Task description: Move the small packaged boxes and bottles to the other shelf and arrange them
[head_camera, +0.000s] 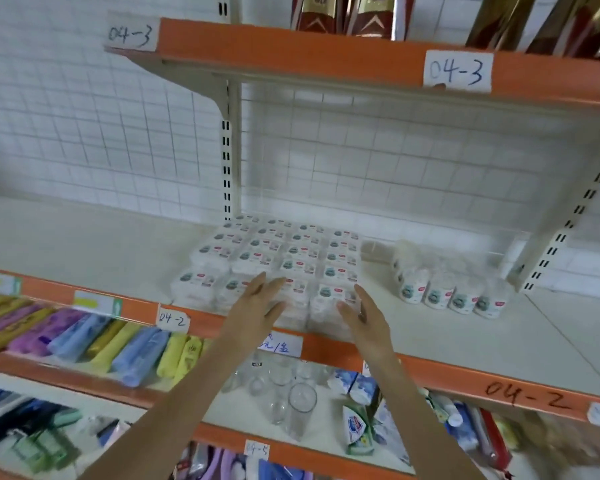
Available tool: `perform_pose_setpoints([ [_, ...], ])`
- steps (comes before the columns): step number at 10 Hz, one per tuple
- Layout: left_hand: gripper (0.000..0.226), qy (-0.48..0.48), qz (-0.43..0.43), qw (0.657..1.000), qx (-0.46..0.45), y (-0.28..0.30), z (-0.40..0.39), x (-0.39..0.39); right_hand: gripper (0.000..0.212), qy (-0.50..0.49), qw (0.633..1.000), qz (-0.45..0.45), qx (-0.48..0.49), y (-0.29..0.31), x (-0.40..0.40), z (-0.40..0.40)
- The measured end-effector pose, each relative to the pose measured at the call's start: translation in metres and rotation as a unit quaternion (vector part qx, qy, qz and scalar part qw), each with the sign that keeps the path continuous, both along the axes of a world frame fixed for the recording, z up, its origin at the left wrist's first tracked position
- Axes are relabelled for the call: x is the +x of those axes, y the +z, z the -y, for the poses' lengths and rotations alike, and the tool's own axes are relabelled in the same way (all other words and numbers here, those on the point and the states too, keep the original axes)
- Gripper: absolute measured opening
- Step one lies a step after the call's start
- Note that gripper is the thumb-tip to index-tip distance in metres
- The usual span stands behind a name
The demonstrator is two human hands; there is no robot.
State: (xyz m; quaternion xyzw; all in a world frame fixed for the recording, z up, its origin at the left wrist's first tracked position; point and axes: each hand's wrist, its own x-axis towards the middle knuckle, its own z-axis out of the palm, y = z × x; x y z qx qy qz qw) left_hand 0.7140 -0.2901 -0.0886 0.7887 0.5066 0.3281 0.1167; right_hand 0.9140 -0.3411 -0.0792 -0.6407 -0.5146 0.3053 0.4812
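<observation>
Two hands out over the front edge of the shelf (465,327) marked 04-2. Left hand (257,306) flat, fingers straight, lying on the front row of boxes (278,258); grip released, holding nothing. Right hand (362,317) edge-on just right of the front right box, fingers straight, also released; contact unclear. Boxes packed in rows running back to the wire grid. Bottles (444,289) stand in a cluster to the right, well apart from my right hand.
</observation>
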Motion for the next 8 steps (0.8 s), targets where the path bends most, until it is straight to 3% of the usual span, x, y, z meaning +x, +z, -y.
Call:
perform_pose_setpoints([
  [3, 0.042, -0.028, -0.033, 0.999, 0.027, 0.005, -0.004, -0.006, 0.058, -0.085, 0.994, -0.071, -0.008, 0.009, -0.016, 0.007],
  [4, 0.041, -0.034, -0.054, 0.997, 0.037, 0.006, -0.007, -0.007, 0.062, -0.087, 0.994, -0.058, -0.023, 0.008, -0.013, 0.005],
  [8, 0.050, 0.004, -0.189, 0.981, 0.044, 0.019, -0.002, -0.005, 0.066, -0.030, 0.987, 0.132, -0.085, 0.023, -0.017, 0.014],
])
